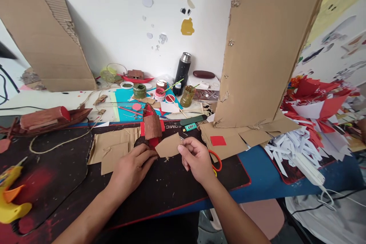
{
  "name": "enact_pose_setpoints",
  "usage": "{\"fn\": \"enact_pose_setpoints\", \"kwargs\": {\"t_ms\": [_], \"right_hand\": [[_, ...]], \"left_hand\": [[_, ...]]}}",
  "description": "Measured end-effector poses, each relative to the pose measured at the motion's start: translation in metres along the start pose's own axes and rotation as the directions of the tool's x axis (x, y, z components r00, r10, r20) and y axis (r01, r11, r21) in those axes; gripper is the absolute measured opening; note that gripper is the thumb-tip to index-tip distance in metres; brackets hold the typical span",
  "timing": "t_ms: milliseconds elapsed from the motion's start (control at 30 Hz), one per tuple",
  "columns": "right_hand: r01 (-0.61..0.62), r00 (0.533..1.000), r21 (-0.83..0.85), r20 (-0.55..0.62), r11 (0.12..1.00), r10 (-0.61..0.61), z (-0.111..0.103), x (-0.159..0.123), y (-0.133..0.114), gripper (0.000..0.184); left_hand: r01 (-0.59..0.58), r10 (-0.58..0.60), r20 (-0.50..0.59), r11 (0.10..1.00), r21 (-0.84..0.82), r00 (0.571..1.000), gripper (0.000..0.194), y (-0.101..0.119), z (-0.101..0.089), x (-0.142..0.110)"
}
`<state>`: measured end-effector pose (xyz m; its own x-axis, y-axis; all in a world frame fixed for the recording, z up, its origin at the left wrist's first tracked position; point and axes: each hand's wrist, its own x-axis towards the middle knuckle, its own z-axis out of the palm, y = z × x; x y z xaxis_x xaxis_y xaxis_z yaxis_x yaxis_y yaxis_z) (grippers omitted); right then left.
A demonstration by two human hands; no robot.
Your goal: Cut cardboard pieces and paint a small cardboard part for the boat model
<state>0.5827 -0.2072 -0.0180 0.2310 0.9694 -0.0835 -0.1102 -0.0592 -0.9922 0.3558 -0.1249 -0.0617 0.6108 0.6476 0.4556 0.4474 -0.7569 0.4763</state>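
Note:
A small red model boat (153,126) with a brown curved roof stands at the middle of the dark mat. My left hand (135,166) is closed at its near end, fingers together; the exact contact is partly hidden. Between the thumb and fingers of my right hand (196,158) is a small cut cardboard piece (168,145), its left corner close to my left fingertips. A thin metallic tip shows beside the right fingers; what it belongs to is unclear. Orange scissors handles (216,161) lie just past the right hand, partly covered by it.
Flat cardboard (114,150) lies left of the boat. A tall cardboard sheet (268,45) stands at right. A yellow glue gun (13,198) and a larger brown boat (48,118) sit at left. Paint jars (139,91) and a black thermos (183,70) stand behind; paper strips (294,148) heap at right.

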Motion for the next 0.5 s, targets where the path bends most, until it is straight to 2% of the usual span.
{"fn": "enact_pose_setpoints", "kwargs": {"t_ms": [233, 333, 433, 500], "right_hand": [[-0.034, 0.999, 0.070, -0.012, 0.997, 0.035, -0.001, -0.009, 0.011, 0.044], [-0.039, 0.999, 0.127, -0.013, 0.991, 0.041, -0.003, -0.010, 0.013, 0.045], [-0.040, 0.999, 0.160, 0.009, 0.986, 0.039, -0.003, -0.012, 0.013, 0.046], [-0.045, 0.998, 0.154, 0.046, 0.987, 0.038, -0.001, -0.014, 0.012, 0.045]], "left_hand": [[-0.047, 0.053, -0.072, 0.996, 0.076, 0.996, 0.034, 0.000, 0.000, 0.001], [-0.028, 0.030, -0.099, 0.999, 0.016, 0.995, 0.032, 0.002, -0.002, 0.003], [0.053, -0.070, -0.111, 0.987, -0.151, 0.991, 0.032, 0.008, -0.008, 0.005], [0.195, -0.224, -0.062, 0.933, -0.304, 0.973, 0.035, 0.016, -0.016, 0.004]]}}
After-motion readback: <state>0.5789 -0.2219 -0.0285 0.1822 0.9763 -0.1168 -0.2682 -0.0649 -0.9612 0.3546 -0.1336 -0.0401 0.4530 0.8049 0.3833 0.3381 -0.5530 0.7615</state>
